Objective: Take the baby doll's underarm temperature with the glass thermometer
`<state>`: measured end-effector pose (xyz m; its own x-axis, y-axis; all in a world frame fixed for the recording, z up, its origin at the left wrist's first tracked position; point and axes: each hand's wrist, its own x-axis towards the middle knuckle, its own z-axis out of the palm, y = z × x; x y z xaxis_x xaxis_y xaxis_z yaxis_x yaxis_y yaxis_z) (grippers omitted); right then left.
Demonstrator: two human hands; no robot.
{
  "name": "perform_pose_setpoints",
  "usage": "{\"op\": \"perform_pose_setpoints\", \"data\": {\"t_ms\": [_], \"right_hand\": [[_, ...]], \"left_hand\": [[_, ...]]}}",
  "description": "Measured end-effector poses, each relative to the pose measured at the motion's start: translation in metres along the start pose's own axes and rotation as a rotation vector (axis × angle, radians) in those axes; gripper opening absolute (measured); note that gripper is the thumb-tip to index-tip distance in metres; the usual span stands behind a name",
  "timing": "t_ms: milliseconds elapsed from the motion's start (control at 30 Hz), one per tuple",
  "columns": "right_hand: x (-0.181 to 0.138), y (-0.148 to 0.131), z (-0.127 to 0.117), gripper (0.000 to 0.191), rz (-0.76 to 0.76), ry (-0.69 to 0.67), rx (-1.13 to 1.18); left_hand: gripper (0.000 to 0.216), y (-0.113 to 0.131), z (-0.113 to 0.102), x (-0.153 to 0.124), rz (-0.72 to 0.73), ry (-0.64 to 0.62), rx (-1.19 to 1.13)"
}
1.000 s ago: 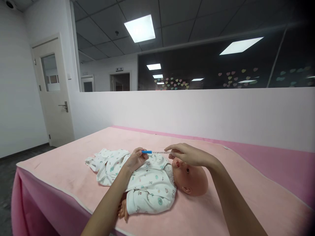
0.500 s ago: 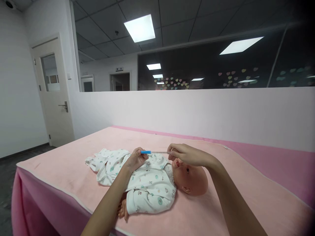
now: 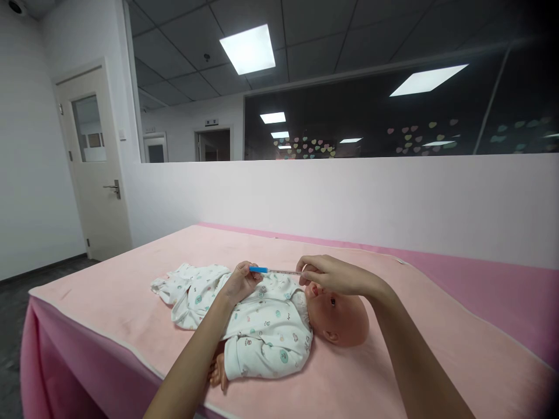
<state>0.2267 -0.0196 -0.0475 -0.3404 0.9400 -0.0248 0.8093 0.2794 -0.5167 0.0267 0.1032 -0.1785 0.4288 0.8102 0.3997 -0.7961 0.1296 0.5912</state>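
A glass thermometer (image 3: 282, 272) with a blue end piece (image 3: 258, 269) is stretched level between my two hands, above the chest of a baby doll (image 3: 271, 331). My left hand (image 3: 242, 281) is closed around the blue end. The fingers of my right hand (image 3: 325, 272) pinch the thin clear end, which shows fine markings; its tip is hidden behind them. The doll lies on its back in a white patterned suit, its bald head (image 3: 345, 320) to the right, just below my right hand. One doll hand (image 3: 218, 372) shows at the near side.
A pale pink padded cover (image 3: 414, 349) lies over the table, with darker pink cloth (image 3: 56, 361) hanging at the near left edge. Behind stands a white half wall (image 3: 349, 198) with a window above. A closed door (image 3: 94, 215) is at the left.
The thermometer has turned slightly between my fingers, and its markings show more clearly. Both hands and the doll stay almost where they were.
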Motion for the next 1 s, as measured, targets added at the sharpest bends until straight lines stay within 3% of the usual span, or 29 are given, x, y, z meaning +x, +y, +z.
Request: {"op": "perform_pose_setpoints", "data": {"t_ms": [1000], "right_hand": [[0.0006, 0.0021, -0.0007, 0.018, -0.018, -0.014, 0.024]], "left_hand": [[0.03, 0.0008, 0.0025, -0.0016, 0.019, 0.044, -0.023]]}}
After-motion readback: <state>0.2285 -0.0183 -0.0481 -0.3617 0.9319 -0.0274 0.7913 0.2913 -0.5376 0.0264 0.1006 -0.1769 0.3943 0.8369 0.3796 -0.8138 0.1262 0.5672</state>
